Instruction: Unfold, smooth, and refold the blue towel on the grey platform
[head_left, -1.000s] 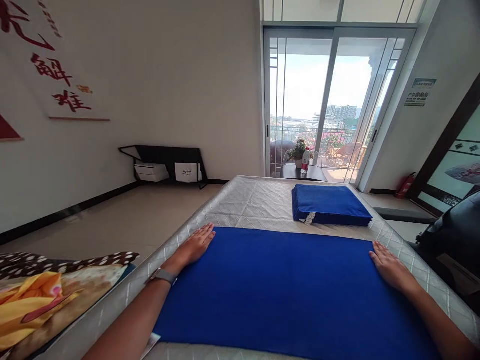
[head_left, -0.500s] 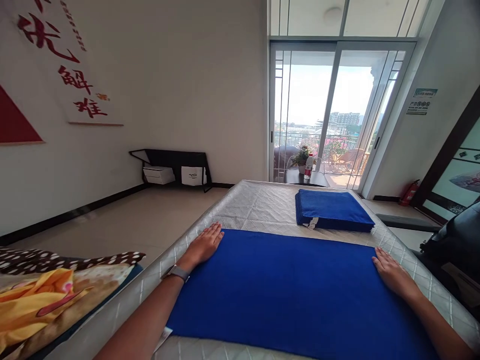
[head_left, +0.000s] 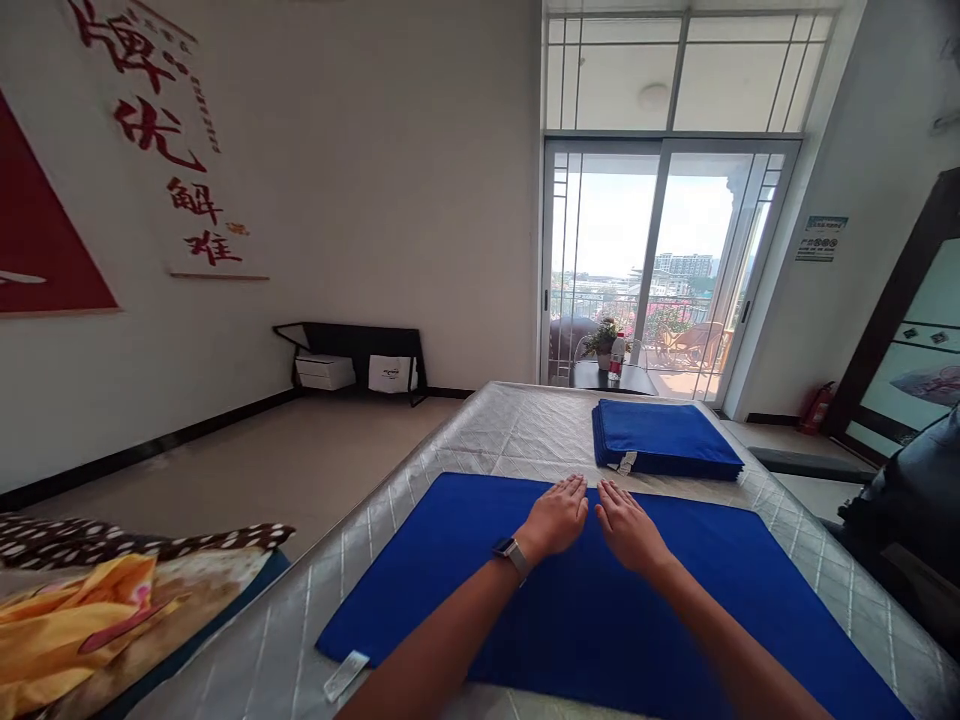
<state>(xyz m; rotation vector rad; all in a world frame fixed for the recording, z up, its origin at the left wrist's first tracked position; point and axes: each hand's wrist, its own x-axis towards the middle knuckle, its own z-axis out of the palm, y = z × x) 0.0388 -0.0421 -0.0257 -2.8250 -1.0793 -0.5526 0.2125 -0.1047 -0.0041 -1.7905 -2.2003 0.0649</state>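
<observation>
A blue cloth (head_left: 450,560) lies spread flat on the silvery quilted mattress (head_left: 495,430), with a white tag (head_left: 346,676) sticking out at its near left corner. My left hand (head_left: 556,515), with a watch on the wrist, rests flat on the cloth near the middle of its far edge. Close beside it, my right hand (head_left: 628,525) also lies flat there, fingers stretched forward. A narrow gap parts the two hands, and neither grips anything. Just beyond them sits a neat stack of folded blue cloths (head_left: 664,435) with a white label at its near left corner.
Patterned bedding with a yellow cloth (head_left: 97,610) lies at the lower left. A black bag-like object (head_left: 911,510) stands by the mattress's right side. Past the far end are a small table (head_left: 611,378) with a bottle (head_left: 616,357) and sliding glass doors (head_left: 675,260).
Both hands have slid inward from the cloth's left and right ends to the middle of its far edge. The view has tipped up a little.
</observation>
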